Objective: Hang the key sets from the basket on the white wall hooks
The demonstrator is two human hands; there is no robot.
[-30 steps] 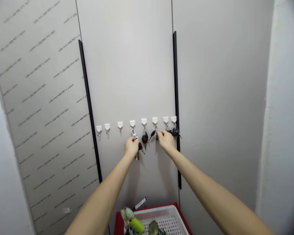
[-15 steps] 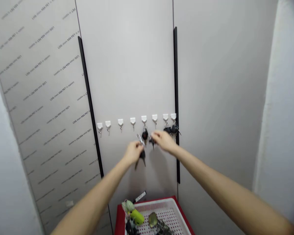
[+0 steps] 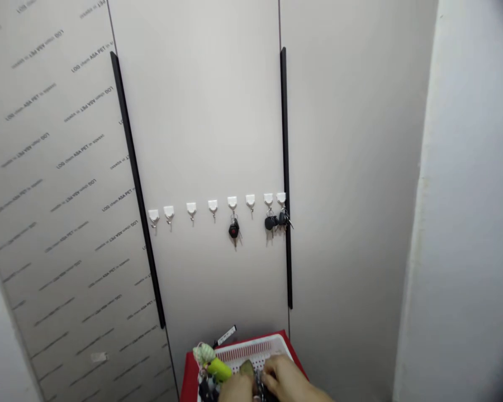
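Both my hands are down in the white basket (image 3: 251, 349) at the bottom edge of the view. My right hand (image 3: 288, 378) has its fingers curled over dark keys (image 3: 259, 385) inside the basket. Only the knuckles of my left hand (image 3: 236, 389) show, close beside the right one, so I cannot make out its fingers. On the wall above runs a row of white hooks (image 3: 213, 205). A black key fob with a red button (image 3: 233, 228) hangs from one hook. Two dark key bunches (image 3: 275, 220) hang from the two rightmost hooks.
The basket sits on a red surface (image 3: 188, 371) and holds a green keyring toy (image 3: 218, 368) and a pale pom-pom (image 3: 204, 353). Two tall black door handles (image 3: 137, 184) (image 3: 285, 167) flank the hook panel. A white wall (image 3: 465, 223) closes the right side.
Both hands lifted key bunches off two middle hooks, then dropped down into the basket. Those hooks are now bare. The view has tilted and shifted slightly.
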